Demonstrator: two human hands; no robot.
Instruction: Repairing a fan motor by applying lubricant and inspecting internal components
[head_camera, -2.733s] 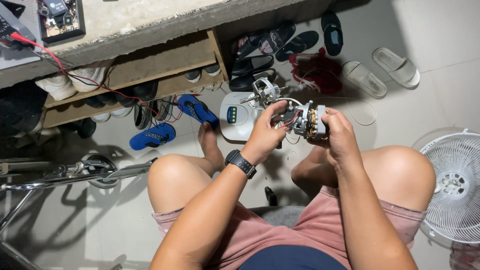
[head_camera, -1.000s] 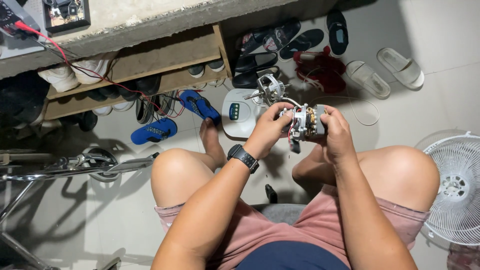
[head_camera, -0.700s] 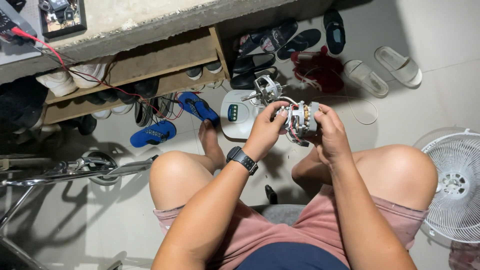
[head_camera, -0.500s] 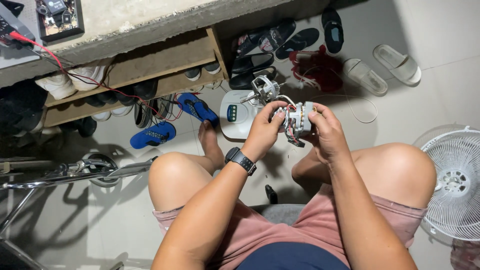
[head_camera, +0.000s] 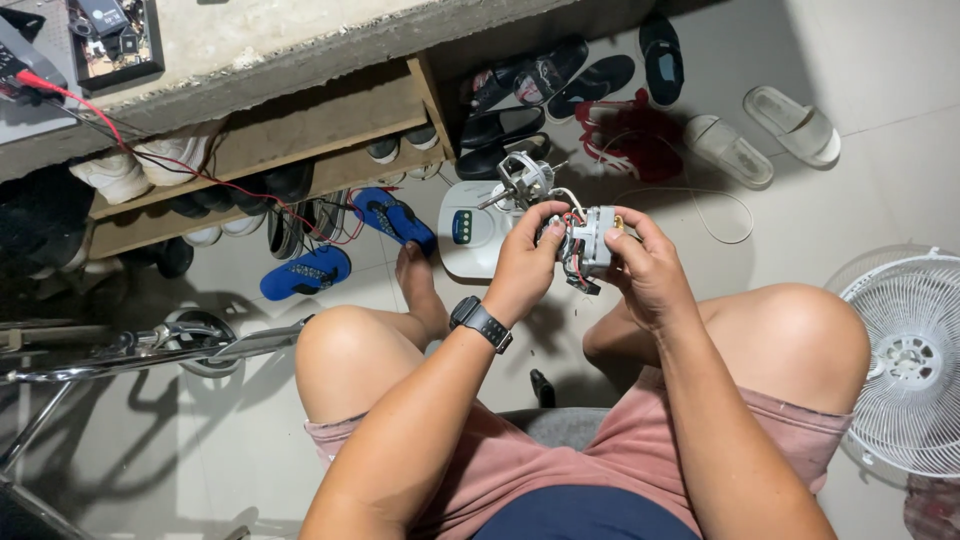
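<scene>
Both my hands hold a small grey motor unit (head_camera: 588, 238) with red and black wires, raised above my knees. My left hand (head_camera: 525, 262), with a black watch on the wrist, pinches its left side by the wires. My right hand (head_camera: 652, 270) wraps around its right side. Just beyond it on the floor stands a white fan base (head_camera: 462, 232) with a small control panel and a bare metal mechanism (head_camera: 524, 178) on top.
A wooden shoe shelf (head_camera: 280, 150) under a concrete ledge holds several shoes. Blue sandals (head_camera: 305, 272), black, red and white slippers lie on the tiled floor. A white fan grille (head_camera: 905, 360) lies at right. Chrome bars (head_camera: 140, 350) are at left.
The motor unit has been turned slightly in my hands and my fingers have shifted on it. The view has drifted a little; everything else stays put.
</scene>
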